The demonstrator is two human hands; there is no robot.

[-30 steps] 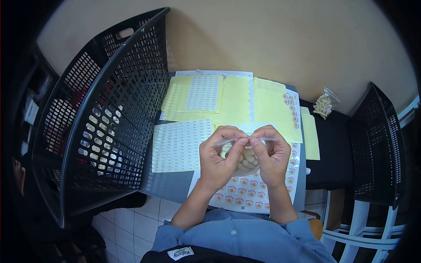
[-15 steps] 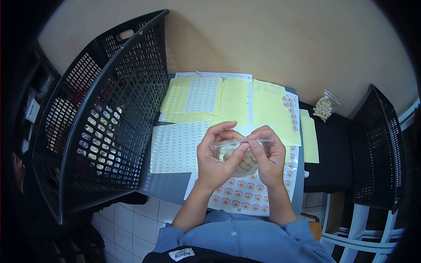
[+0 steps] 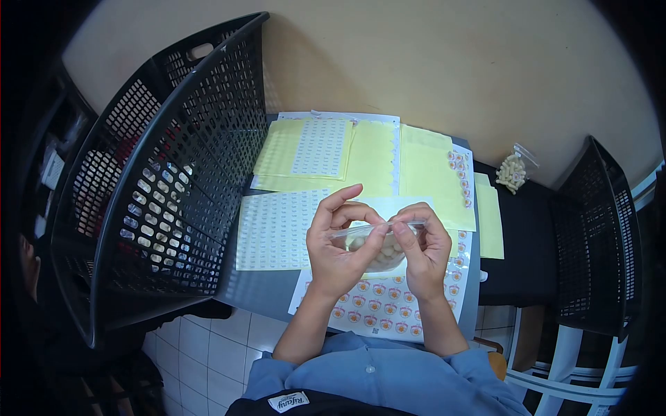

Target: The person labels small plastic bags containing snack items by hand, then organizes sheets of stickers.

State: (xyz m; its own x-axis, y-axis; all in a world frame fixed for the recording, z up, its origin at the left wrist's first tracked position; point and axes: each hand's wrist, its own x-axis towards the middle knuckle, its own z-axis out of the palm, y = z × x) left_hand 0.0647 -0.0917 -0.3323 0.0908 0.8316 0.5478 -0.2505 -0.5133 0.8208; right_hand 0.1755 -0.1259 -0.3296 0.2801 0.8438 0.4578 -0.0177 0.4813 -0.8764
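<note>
A clear plastic zip bag [image 3: 390, 258] with several pale, stick-like pieces inside hangs between my hands, above the sticker sheets. My left hand [image 3: 343, 239] pinches the bag's top edge between thumb and index finger, its other fingers raised. My right hand [image 3: 423, 249] grips the same edge beside it, thumb pressed against the fingers. Just below the bag lies a sheet of round orange-and-pink stickers [image 3: 374, 305]. Left of my left hand is a white sheet of small printed labels [image 3: 277, 232].
A big black perforated basket [image 3: 173, 201] stands at left, holding packed items. Yellow backing sheets [image 3: 430, 166] cover the grey table's back. At right, a filled clear bag [image 3: 511, 173] lies on a black surface near another black basket [image 3: 596, 243]. Part of another person [image 3: 30, 267] shows at far left.
The left hand has shifted slightly left along the bag's edge, with its fingers lifted higher. Both hands still hold the bag.
</note>
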